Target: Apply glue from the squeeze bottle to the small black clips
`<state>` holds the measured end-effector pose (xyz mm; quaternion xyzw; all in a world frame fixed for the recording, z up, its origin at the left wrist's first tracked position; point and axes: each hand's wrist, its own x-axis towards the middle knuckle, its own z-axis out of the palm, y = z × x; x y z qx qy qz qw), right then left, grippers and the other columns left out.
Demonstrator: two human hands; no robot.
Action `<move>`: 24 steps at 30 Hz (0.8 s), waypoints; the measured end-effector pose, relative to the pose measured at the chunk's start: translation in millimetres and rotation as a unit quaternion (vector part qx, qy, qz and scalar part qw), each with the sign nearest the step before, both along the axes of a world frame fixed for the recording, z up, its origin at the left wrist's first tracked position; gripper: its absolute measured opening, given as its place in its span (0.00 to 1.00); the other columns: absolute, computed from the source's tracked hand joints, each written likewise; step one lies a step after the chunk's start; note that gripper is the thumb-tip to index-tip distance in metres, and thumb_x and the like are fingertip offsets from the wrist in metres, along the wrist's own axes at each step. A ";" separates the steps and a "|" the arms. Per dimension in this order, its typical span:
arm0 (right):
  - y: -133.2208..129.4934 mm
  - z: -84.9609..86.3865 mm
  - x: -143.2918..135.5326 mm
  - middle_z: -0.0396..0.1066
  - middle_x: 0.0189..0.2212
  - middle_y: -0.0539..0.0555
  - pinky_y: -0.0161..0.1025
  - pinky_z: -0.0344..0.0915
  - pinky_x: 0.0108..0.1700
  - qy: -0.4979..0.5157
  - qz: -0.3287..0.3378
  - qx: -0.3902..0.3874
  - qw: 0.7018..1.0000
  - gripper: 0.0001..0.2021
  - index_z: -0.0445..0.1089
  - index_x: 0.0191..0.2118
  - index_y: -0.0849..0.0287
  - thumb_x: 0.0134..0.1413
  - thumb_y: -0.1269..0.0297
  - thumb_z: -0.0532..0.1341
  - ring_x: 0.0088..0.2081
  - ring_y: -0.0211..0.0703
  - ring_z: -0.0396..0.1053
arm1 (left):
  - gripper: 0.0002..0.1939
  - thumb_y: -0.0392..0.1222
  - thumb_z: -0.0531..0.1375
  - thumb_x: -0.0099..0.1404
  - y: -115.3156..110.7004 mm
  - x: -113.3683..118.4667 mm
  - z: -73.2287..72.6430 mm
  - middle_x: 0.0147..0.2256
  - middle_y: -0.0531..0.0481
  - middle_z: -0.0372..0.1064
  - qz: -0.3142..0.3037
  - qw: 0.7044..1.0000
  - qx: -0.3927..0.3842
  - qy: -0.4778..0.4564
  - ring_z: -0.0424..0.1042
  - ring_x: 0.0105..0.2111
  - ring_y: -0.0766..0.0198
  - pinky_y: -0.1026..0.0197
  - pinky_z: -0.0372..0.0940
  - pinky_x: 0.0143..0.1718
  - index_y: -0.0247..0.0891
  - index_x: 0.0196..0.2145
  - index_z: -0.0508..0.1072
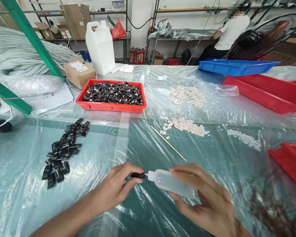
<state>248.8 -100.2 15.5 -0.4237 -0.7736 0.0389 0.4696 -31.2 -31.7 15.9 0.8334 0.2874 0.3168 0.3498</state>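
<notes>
Workshop bench under clear plastic sheeting, shelving beyond. Far left, a red tray stocks black clips; a loose pile of black clips lies near left, within reach. Near centre, the right hand wraps a squeeze bottle, nozzle pointing left. The left hand pinches one black clip against the nozzle tip, steadying it for dosing.

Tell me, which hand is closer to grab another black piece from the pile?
Probably the left hand. The loose pile of black pieces lies on its side of the table. The right hand is wrapped around the bottle, whose tip meets the black piece pinched in the left fingers.
</notes>
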 end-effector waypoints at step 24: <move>0.1 3.8 10.0 0.89 0.43 0.57 0.43 0.86 0.32 0.099 -0.032 -0.046 0.993 0.26 0.82 0.60 0.41 0.59 0.74 0.72 0.41 0.56 0.90 | 0.16 0.41 0.59 0.77 -1.1 2.5 -4.0 0.47 0.51 0.78 -0.017 1.000 0.008 0.008 0.81 0.43 0.62 0.65 0.75 0.40 0.48 0.59 0.65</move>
